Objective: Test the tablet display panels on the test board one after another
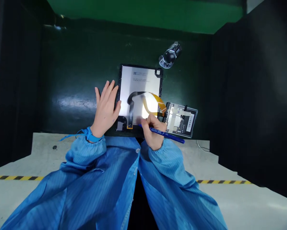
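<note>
Wrist strap [92,136], blue, circles the left wrist, its cord trailing off leftward. Left grip [106,108] open wide, fingers spread, thumb side against the left edge of a tablet panel [140,81]; panel lies silver face up in a black frame, long axis pointing away from the body. Right grip [153,132] narrow, pinching a blue pen-like tool [166,135], slanted, tip at the panel's lower part. Right hand is nearer the orange flex cable [156,103], which reaches a circuit board [182,119] just right of the panel. Lens-like metal part [169,55] sits beyond, on the dark green bench [69,102].
</note>
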